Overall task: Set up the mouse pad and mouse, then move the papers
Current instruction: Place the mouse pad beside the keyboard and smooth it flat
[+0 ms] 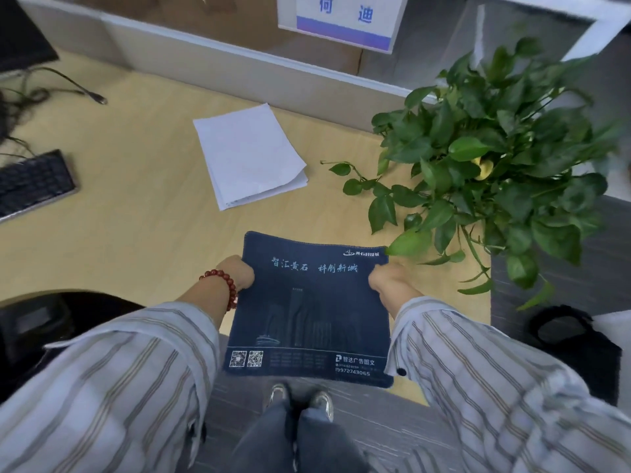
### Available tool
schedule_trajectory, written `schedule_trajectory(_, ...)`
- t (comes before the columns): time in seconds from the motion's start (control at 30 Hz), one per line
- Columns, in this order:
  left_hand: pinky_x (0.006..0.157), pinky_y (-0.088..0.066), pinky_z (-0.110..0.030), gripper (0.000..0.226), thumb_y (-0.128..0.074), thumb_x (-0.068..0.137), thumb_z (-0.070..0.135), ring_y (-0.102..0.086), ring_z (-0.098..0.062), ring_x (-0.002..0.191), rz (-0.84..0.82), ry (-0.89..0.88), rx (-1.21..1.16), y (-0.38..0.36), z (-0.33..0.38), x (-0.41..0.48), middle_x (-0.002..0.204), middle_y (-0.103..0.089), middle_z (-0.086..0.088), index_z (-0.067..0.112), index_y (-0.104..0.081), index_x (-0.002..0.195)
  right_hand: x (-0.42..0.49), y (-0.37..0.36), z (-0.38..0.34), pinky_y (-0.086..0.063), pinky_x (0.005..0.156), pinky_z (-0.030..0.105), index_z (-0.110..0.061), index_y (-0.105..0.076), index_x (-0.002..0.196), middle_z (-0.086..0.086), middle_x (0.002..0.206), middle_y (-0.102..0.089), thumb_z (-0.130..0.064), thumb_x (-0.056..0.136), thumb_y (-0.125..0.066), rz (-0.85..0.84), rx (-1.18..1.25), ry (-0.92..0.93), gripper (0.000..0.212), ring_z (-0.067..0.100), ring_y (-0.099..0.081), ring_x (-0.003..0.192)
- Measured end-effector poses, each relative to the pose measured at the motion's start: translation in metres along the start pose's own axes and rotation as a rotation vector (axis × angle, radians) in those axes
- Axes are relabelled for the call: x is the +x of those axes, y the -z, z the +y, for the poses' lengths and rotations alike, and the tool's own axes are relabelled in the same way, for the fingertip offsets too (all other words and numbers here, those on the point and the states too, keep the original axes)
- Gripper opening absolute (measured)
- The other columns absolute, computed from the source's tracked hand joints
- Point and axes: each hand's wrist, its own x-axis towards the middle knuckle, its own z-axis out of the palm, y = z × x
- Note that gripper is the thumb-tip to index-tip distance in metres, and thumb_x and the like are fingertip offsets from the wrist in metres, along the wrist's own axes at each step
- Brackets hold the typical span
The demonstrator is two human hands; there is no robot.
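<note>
A dark blue mouse pad point(309, 312) with pale printed lettering hangs over the front edge of the wooden desk point(136, 206), held flat by both hands. My left hand point(237, 273) grips its left edge; a red bead bracelet circles that wrist. My right hand point(384, 278) grips its right edge. A small stack of white papers point(251, 153) lies farther back on the desk, beyond the pad. No mouse is in view.
A leafy potted plant point(488, 158) fills the desk's right end, with leaves trailing close to the pad. A black keyboard point(32, 182) and cables point(51, 87) sit at the left. A partition wall point(205, 52) bounds the back. A black chair point(51, 329) stands at lower left.
</note>
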Motion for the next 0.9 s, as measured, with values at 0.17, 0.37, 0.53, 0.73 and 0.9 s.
schedule_trajectory(0.17, 0.096, -0.048, -0.048, 0.032, -0.04, 0.096, 0.014, -0.055, -0.038, 0.112, 0.241, -0.028, -0.229, 0.037, -0.029, -0.005, 0.125, -0.056, -0.021, 0.0, -0.05, 0.124, -0.018, -0.004, -0.044, -0.042, 0.096, 0.033, -0.007, -0.048, 0.133, 0.015, 0.132, -0.055, -0.017, 0.098, -0.038, 0.068, 0.141, 0.313, 0.038, 0.032, -0.052, 0.121)
schedule_trajectory(0.37, 0.095, -0.047, -0.04, 0.032, -0.045, 0.096, 0.016, -0.056, -0.037, 0.113, 0.446, -0.03, -0.368, 0.092, -0.076, -0.021, 0.121, -0.061, -0.019, 0.004, -0.054, 0.124, -0.055, -0.026, -0.11, -0.041, 0.086, 0.034, -0.018, -0.048, 0.13, 0.011, 0.124, -0.059, -0.026, 0.1, -0.032, 0.091, 0.1, 0.562, 0.035, 0.034, -0.055, 0.111)
schedule_trajectory(0.53, 0.099, -0.046, -0.041, 0.033, -0.049, 0.095, 0.019, -0.056, -0.037, 0.115, 0.56, 0.006, -0.448, 0.15, -0.111, -0.014, 0.124, -0.061, -0.018, 0.005, -0.056, 0.125, -0.082, -0.062, -0.177, -0.041, 0.088, 0.036, -0.011, -0.047, 0.126, 0.016, 0.125, -0.058, -0.025, 0.1, -0.032, 0.058, 0.037, 0.676, 0.033, 0.036, -0.054, 0.114)
schedule_trajectory(0.73, 0.098, -0.047, -0.04, 0.032, -0.049, 0.095, 0.018, -0.057, -0.037, 0.113, 0.579, 0.023, -0.501, 0.227, -0.149, 0.029, 0.122, -0.062, -0.018, 0.005, -0.056, 0.124, -0.09, -0.123, -0.257, -0.041, 0.083, 0.036, -0.012, -0.052, 0.115, 0.013, 0.118, -0.061, -0.026, 0.099, -0.034, 0.021, 0.041, 0.697, 0.028, 0.035, -0.057, 0.107)
schedule_trajectory(0.9, 0.101, -0.044, -0.038, 0.036, -0.047, 0.096, 0.018, -0.054, -0.035, 0.119, 0.589, 0.056, -0.432, 0.295, -0.162, 0.079, 0.128, -0.06, -0.018, 0.007, -0.052, 0.13, -0.094, -0.171, -0.331, -0.044, 0.088, 0.036, -0.009, -0.052, 0.116, 0.014, 0.121, -0.06, -0.025, 0.099, -0.035, 0.0, 0.033, 0.651, 0.03, 0.034, -0.056, 0.111)
